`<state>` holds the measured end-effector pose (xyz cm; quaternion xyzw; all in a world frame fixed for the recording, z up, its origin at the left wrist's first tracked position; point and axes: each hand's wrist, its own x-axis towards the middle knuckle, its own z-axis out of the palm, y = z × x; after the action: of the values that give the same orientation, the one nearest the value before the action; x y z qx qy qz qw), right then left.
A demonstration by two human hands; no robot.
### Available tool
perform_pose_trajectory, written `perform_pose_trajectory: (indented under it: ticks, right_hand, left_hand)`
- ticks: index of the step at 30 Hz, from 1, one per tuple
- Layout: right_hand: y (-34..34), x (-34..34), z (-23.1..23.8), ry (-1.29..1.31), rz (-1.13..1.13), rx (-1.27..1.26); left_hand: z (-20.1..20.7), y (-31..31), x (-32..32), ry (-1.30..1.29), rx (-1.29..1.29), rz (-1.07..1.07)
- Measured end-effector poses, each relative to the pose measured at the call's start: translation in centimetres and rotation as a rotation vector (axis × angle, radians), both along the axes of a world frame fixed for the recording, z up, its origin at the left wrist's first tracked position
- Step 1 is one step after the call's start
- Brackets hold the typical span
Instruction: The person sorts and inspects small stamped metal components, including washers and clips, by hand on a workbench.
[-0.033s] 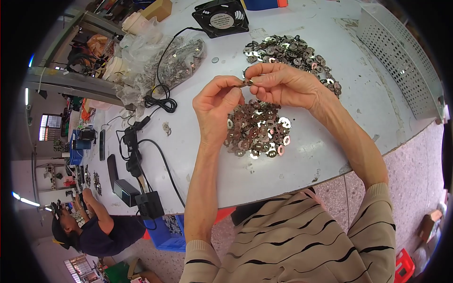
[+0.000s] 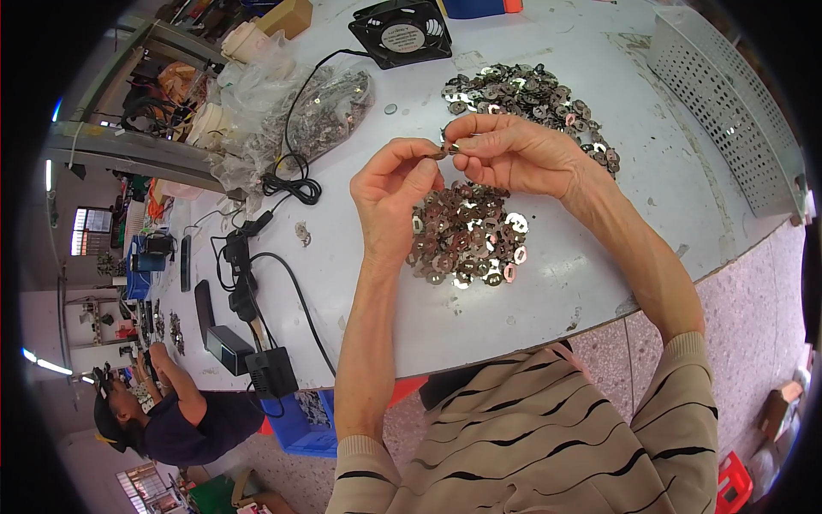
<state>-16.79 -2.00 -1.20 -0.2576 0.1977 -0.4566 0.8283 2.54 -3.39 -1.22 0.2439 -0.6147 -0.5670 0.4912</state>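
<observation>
Fingertip to fingertip, both of my hands meet over the table and hold a small metal piece [image 2: 447, 152] whose shape is mostly hidden by the fingers. My left hand [image 2: 392, 190] pinches it between thumb and forefinger from the left. From the right, my right hand [image 2: 519, 157] grips it with thumb and fingers. Below the hands lies a pile of flat, shiny metal discs with slots [image 2: 467, 236]. Beyond my right hand spreads a second pile of darker round metal parts [image 2: 505, 88], partly covered by that hand.
A black fan [image 2: 401, 34] stands at the back, its cable running left. Plastic bags of metal parts [image 2: 330, 111] lie at the far left. Black adapters [image 2: 271, 370] and cords sit nearer. A white perforated basket [image 2: 719, 103] borders the right. Another person [image 2: 184, 407] works at the left.
</observation>
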Motion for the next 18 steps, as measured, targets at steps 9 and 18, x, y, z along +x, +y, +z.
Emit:
perform_pose_trajectory:
  ticks: [9, 18]
  right_hand:
    - [0.6, 0.5, 0.8, 0.134, -0.085, -0.045]
    - [0.9, 1.4, 1.2, 0.569, -0.361, -0.259]
  left_hand:
    - [-0.2, -0.3, 0.4, 0.050, 0.288, -0.014]
    - [-0.2, -0.1, 0.1, -0.046, 0.212, 0.067]
